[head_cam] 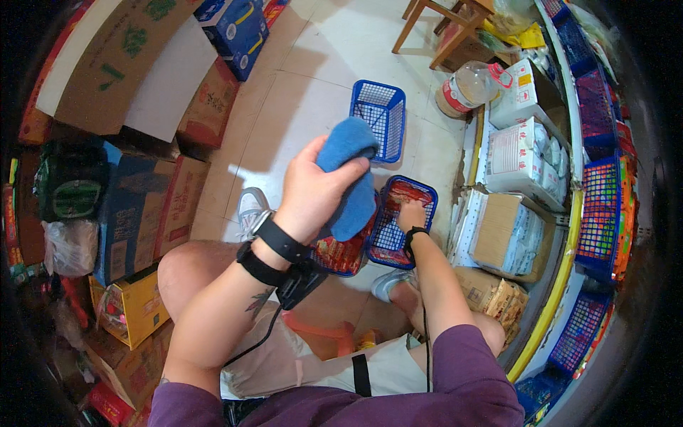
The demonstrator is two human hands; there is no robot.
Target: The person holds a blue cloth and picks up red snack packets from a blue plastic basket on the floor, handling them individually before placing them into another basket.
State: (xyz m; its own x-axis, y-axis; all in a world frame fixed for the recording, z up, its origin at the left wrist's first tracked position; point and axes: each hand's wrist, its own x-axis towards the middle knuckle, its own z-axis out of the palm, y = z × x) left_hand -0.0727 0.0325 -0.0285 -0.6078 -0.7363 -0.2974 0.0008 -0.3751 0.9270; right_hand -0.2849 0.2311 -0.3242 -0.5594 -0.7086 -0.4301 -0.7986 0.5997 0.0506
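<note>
My left hand [315,189] holds a folded blue cloth [347,181], raised above the floor at the middle of the view. My right hand [412,214] reaches into a blue plastic basket [372,252] with red packets [397,192] at its far end; the fingers are hidden, so whether they grip a packet does not show. Beside it, partly under my left forearm, stands another basket filled with red packets [341,256]. Farther off, a blue basket [397,128] with nothing seen in it stands on the tiled floor, partly behind the cloth.
On the right, a shelf holds open cartons [509,157] of pale packets, with hanging blue baskets [597,213] beyond its yellow edge [555,283]. A large plastic jar [465,89] and a wooden stool [416,26] stand farther off. Cardboard boxes [181,197] are stacked on the left.
</note>
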